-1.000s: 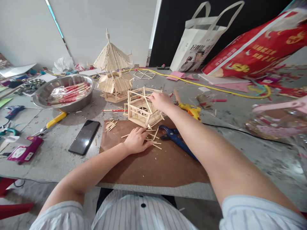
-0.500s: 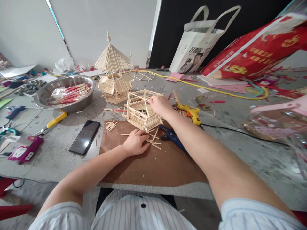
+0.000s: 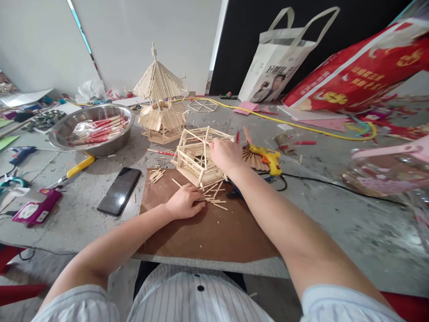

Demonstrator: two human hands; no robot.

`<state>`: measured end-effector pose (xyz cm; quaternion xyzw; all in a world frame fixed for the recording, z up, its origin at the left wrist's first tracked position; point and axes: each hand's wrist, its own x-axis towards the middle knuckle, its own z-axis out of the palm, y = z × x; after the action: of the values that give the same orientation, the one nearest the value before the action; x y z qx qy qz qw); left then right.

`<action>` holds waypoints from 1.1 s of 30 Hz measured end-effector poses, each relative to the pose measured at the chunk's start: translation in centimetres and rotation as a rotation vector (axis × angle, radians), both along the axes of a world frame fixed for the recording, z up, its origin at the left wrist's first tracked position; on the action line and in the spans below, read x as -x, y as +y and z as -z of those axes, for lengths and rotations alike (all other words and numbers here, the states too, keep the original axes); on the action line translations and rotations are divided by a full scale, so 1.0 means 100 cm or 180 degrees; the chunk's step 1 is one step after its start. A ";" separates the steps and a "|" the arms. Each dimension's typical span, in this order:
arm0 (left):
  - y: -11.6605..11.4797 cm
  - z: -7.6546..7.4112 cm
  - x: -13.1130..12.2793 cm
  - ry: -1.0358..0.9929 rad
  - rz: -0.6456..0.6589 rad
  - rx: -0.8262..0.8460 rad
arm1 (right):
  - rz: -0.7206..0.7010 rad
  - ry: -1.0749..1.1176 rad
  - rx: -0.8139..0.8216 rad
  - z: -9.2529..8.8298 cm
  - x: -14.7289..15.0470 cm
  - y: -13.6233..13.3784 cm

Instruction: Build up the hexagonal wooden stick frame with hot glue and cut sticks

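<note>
An open hexagonal model of wooden sticks (image 3: 191,163) stands at the far edge of a brown mat (image 3: 201,241). My right hand (image 3: 226,154) is closed on the upper right side of this frame, its fingertips partly hidden. On the mat, my left hand (image 3: 185,202) rests with curled fingers among short loose sticks (image 3: 216,201). One thin stick (image 3: 176,182) pokes out behind its knuckles; what the fingers hold is hidden. Under my right forearm, blue-handled pliers (image 3: 234,192) are mostly covered.
Behind stands a finished-looking stick pagoda (image 3: 159,85). To the left are a steel bowl (image 3: 122,138) of red-wrapped sticks, a phone (image 3: 119,191) and a yellow cutter (image 3: 80,166). A yellow glue gun (image 3: 273,158) with a black cord lies right, near a pink-handled clear container (image 3: 375,174).
The hexagonal frame has turned and shifted slightly right with my right hand. My right forearm now covers more of the pliers. My left hand has moved slightly left, and the stick behind it has tilted.
</note>
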<state>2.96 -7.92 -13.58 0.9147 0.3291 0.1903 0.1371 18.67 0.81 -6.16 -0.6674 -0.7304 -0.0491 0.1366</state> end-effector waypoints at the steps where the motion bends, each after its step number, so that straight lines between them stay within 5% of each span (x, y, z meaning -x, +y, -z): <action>1: -0.001 -0.001 0.001 -0.0011 0.0001 -0.0015 | 0.0025 -0.0014 -0.0012 0.000 0.000 -0.002; 5: -0.003 -0.010 0.009 -0.0119 -0.0175 -0.0171 | 0.0053 -0.0039 -0.0097 -0.001 0.001 -0.007; 12: 0.016 -0.027 0.035 -0.0438 -0.1404 -0.0461 | 0.0062 -0.0117 -0.0051 -0.001 0.002 -0.009; 19: 0.040 -0.030 0.074 0.0379 -0.2260 -0.0390 | -0.0130 0.0108 -0.0052 -0.005 0.000 -0.014; 25: 0.040 -0.027 0.099 0.0922 -0.2462 -0.0142 | -0.0538 0.0418 -0.0480 -0.002 -0.023 -0.030; 33: 0.053 -0.046 0.073 -0.0316 -0.2395 -0.0157 | -0.1260 0.0609 -0.0428 -0.018 -0.024 -0.009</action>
<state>-4.29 -2.67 -8.93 0.7226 0.6303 0.2792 0.0512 21.06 -0.12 -4.34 -0.5022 -0.8259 -0.0064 0.2563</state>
